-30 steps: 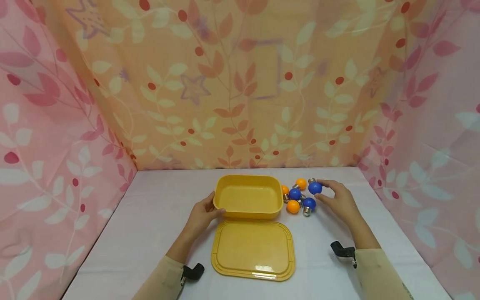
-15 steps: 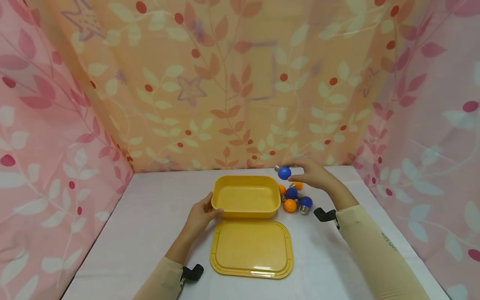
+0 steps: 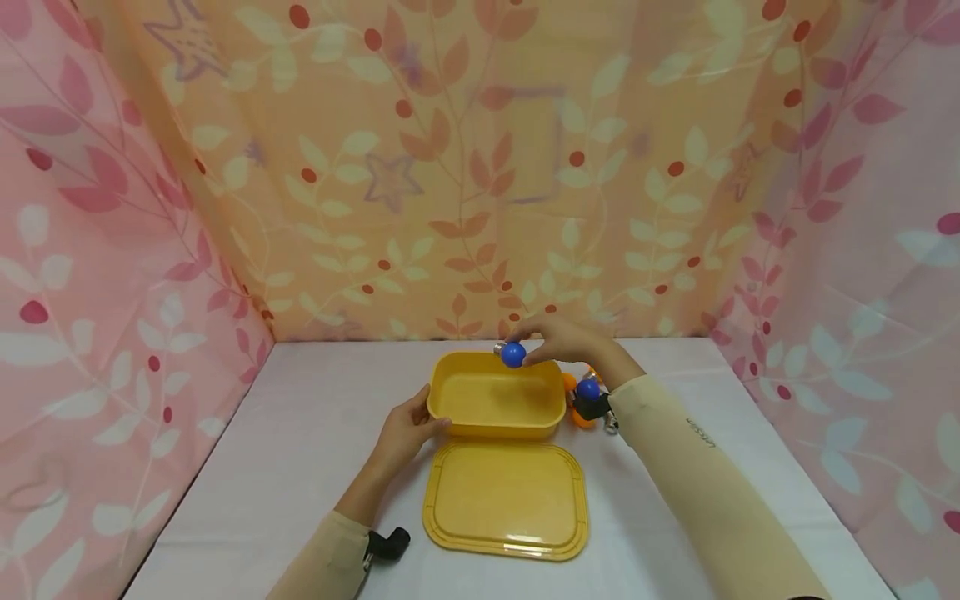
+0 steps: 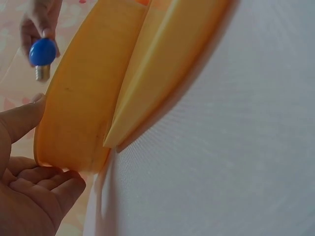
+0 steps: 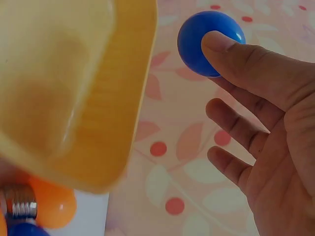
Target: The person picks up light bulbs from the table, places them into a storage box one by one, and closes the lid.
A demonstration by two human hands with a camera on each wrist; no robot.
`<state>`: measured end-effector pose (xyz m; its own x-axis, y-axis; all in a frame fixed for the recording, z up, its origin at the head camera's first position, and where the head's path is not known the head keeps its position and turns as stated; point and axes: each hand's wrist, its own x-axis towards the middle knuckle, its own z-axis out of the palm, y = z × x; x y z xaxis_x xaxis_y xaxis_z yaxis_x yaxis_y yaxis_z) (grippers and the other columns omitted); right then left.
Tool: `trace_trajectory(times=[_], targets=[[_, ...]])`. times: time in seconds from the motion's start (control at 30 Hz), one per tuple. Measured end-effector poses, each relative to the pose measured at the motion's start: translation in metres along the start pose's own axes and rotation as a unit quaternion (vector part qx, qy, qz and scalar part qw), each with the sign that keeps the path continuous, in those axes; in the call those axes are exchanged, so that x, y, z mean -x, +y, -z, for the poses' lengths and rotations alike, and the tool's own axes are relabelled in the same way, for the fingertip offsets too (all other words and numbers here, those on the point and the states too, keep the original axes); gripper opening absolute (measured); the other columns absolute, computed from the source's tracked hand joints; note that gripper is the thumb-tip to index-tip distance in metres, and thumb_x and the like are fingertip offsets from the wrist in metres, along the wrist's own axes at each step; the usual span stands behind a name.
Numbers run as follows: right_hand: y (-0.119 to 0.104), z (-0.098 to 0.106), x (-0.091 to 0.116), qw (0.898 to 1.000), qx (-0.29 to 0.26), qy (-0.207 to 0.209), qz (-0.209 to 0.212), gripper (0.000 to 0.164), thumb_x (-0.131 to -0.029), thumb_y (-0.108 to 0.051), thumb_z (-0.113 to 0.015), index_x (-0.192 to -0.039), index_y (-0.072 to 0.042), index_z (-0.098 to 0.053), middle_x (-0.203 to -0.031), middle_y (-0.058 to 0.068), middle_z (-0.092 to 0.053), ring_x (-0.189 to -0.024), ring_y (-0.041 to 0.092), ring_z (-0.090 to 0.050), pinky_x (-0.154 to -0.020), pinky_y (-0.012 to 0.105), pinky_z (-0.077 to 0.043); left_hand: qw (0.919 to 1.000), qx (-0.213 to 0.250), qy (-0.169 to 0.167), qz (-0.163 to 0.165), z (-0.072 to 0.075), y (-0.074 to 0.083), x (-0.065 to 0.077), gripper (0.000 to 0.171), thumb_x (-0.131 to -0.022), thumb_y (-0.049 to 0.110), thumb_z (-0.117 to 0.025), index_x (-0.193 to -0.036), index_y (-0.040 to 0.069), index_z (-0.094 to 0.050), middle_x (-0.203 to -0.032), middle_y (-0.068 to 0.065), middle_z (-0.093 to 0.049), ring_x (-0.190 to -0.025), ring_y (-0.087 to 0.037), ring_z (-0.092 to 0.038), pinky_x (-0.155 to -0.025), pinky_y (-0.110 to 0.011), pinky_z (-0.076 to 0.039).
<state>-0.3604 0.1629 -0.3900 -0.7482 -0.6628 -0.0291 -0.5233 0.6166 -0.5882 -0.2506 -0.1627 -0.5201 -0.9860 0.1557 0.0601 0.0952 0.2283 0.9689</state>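
Note:
My right hand (image 3: 566, 340) pinches a blue light bulb (image 3: 513, 355) between thumb and fingers, above the far side of a yellow plastic box (image 3: 497, 432). The bulb's silver screw base points left. In the right wrist view the thumb presses on the blue globe (image 5: 189, 44), and the other fingers stand apart from it. My left hand (image 3: 405, 429) grips the left end of the box; in the left wrist view its thumb (image 4: 24, 118) is at the rim and its fingers lie along the outside. The part of the box's inside that shows holds nothing.
A yellow lid (image 3: 506, 500) lies flat in front of the box. Right of the box several orange and blue bulbs lie together, among them a blue bulb (image 3: 588, 389), partly hidden by the right wrist and its black camera mount (image 3: 592, 406). Patterned curtains stand around the white tabletop (image 3: 315, 417).
My right hand has carried the blue bulb left, from the group of bulbs to above the box. The left hand stays on the box's left end.

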Motion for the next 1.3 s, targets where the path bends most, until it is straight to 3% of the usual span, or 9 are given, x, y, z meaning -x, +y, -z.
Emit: trace_trajectory(times=[0.23, 0.47, 0.7, 0.87, 1.1, 1.3], targets=[[-0.016, -0.019, -0.032, 0.998, 0.026, -0.044, 0.022, 0.036, -0.088, -0.025, -0.082, -0.122, -0.032, -0.074, -0.120, -0.010, -0.068, -0.123, 0.027, -0.056, -0.107, 0.047, -0.048, 0.9995, -0.027, 0.006, 0.015, -0.001, 0.000, -0.001, 0.084, -0.092, 0.019, -0.079, -0.160, 0.005, -0.031, -0.160, -0.012, -0.042, -0.144, -0.025, -0.046, -0.113, -0.039, -0.043], [-0.021, -0.046, -0.060, 0.994, 0.022, -0.090, 0.050, 0.037, -0.089, -0.018, -0.081, -0.125, -0.026, -0.075, -0.123, -0.010, -0.068, -0.124, 0.033, -0.057, -0.105, 0.043, -0.050, 0.9990, -0.039, 0.010, 0.018, 0.002, 0.001, -0.001, 0.085, -0.091, 0.024, -0.080, -0.160, 0.005, -0.032, -0.160, -0.013, -0.041, -0.143, -0.028, -0.048, -0.111, -0.041, -0.045], [-0.021, -0.070, -0.073, 0.991, 0.007, -0.124, 0.040, 0.040, -0.088, -0.010, -0.079, -0.125, -0.025, -0.075, -0.122, -0.012, -0.067, -0.121, 0.027, -0.056, -0.105, 0.039, -0.049, 0.9998, -0.019, 0.007, 0.001, 0.001, -0.003, -0.002, 0.081, -0.093, 0.016, -0.078, -0.158, 0.001, -0.032, -0.160, -0.018, -0.039, -0.141, -0.030, -0.049, -0.110, -0.036, -0.046], [-0.022, -0.085, -0.082, 0.985, 0.024, -0.155, 0.070, 0.041, -0.087, -0.005, -0.078, -0.124, -0.022, -0.075, -0.121, -0.013, -0.069, -0.120, 0.028, -0.059, -0.103, 0.035, -0.051, 0.9999, -0.013, 0.007, -0.001, 0.001, -0.003, -0.001, 0.082, -0.092, 0.015, -0.079, -0.158, 0.003, -0.032, -0.159, -0.017, -0.040, -0.141, -0.027, -0.049, -0.109, -0.033, -0.047], [-0.026, -0.100, -0.089, 0.981, 0.023, -0.182, 0.057, 0.040, -0.085, -0.004, -0.080, -0.121, -0.022, -0.076, -0.110, -0.011, -0.070, -0.106, 0.021, -0.060, -0.090, 0.027, -0.053, 0.9997, -0.023, 0.001, -0.002, 0.001, -0.004, -0.001, 0.086, -0.092, 0.019, -0.079, -0.159, 0.002, -0.030, -0.160, -0.016, -0.039, -0.142, -0.027, -0.048, -0.109, -0.037, -0.047], [-0.033, -0.104, -0.089, 0.980, 0.040, -0.187, 0.051, 0.037, -0.086, -0.007, -0.081, -0.120, -0.021, -0.076, -0.111, -0.011, -0.071, -0.109, 0.019, -0.061, -0.097, 0.030, -0.052, 0.9999, -0.015, 0.002, 0.002, 0.001, -0.003, -0.001, 0.086, -0.091, 0.019, -0.080, -0.159, 0.003, -0.031, -0.160, -0.015, -0.040, -0.142, -0.026, -0.048, -0.109, -0.037, -0.047]])
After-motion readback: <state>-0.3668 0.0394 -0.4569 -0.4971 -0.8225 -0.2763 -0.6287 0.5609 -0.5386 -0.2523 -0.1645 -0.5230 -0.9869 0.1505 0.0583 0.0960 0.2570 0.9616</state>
